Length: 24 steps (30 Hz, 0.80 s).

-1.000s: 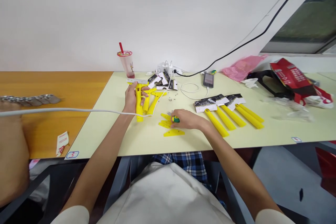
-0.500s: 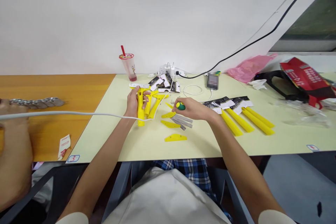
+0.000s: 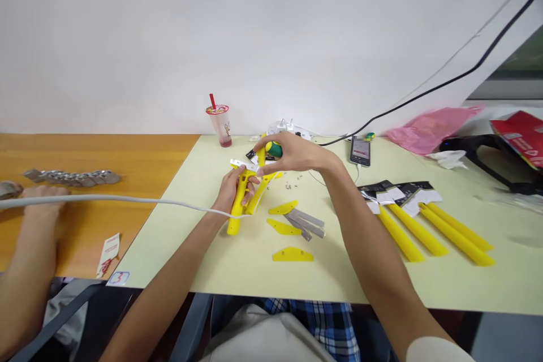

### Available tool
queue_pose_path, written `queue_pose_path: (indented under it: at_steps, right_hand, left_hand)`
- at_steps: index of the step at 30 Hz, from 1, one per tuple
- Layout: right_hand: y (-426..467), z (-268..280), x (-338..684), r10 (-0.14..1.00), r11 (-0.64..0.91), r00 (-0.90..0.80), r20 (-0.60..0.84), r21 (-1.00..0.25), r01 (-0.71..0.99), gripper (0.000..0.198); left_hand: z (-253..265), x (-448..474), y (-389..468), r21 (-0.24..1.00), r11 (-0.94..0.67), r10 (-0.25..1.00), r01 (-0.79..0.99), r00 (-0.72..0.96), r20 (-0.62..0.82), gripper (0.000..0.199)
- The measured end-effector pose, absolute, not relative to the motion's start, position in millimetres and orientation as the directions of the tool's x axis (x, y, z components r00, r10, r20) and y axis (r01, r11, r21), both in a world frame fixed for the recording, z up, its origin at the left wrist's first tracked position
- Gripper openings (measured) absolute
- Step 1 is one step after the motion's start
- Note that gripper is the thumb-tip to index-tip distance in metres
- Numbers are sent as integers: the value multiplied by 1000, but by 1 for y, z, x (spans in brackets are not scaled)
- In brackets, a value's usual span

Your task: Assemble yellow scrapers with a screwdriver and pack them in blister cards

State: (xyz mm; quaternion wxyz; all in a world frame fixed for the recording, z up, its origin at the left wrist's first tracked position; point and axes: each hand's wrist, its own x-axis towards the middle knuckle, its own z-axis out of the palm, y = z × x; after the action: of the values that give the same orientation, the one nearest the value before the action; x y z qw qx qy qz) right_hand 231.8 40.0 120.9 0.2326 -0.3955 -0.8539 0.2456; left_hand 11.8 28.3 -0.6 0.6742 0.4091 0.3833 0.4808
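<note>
My left hand is closed round a yellow scraper handle, held upright with a metal blade across its head. Above that head, my right hand pinches a yellow plate between thumb and fingers, its long side seen steeply tilted. A screwdriver with a green and yellow grip is tucked in the same hand; its shaft is hidden. Another yellow handle lies just right of my left hand. Nearer me are loose yellow plates and several grey blades.
Yellow scrapers with black-and-white sleeves lie to the right. Small screws are scattered mid-table. A cup, a charging phone and a pink bag stand along the back. A white cable crosses in front; another person's hand is at left.
My right hand has lifted from beside the loose plates, moving left and up to the head of the scraper with a yellow plate in it. My left hand keeps its hold. The view has shifted.
</note>
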Motion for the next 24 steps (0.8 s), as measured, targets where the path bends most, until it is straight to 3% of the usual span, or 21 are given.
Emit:
queue_pose_path:
  at_steps: [2, 5, 10, 14, 18, 24]
  right_hand:
    - [45, 117, 229, 749, 595, -637, 185, -612, 522, 45]
    - [51, 107, 225, 751, 618, -621, 223, -567, 544, 17]
    - [57, 94, 221, 821, 563, -529, 215, -461, 687, 47]
    - [56, 92, 222, 801, 586, -567, 194, -445, 677, 36]
    - [53, 96, 223, 793, 547, -604, 79, -527, 650, 19]
    - [51, 102, 219, 821, 505, -556, 132, -620, 600, 8]
  left_hand:
    - [-1, 12, 27, 929, 199, 957, -310, 266, -116, 42]
    - [-2, 12, 26, 934, 217, 946, -285, 296, -130, 40]
    - [-2, 14, 24, 938, 185, 953, -294, 288, -98, 35]
    - [-2, 15, 22, 943, 179, 945, -279, 316, -86, 35]
    - [-1, 16, 19, 948, 187, 930, -259, 358, -85, 39]
    - [-4, 16, 16, 952, 200, 893, -233, 443, -79, 47]
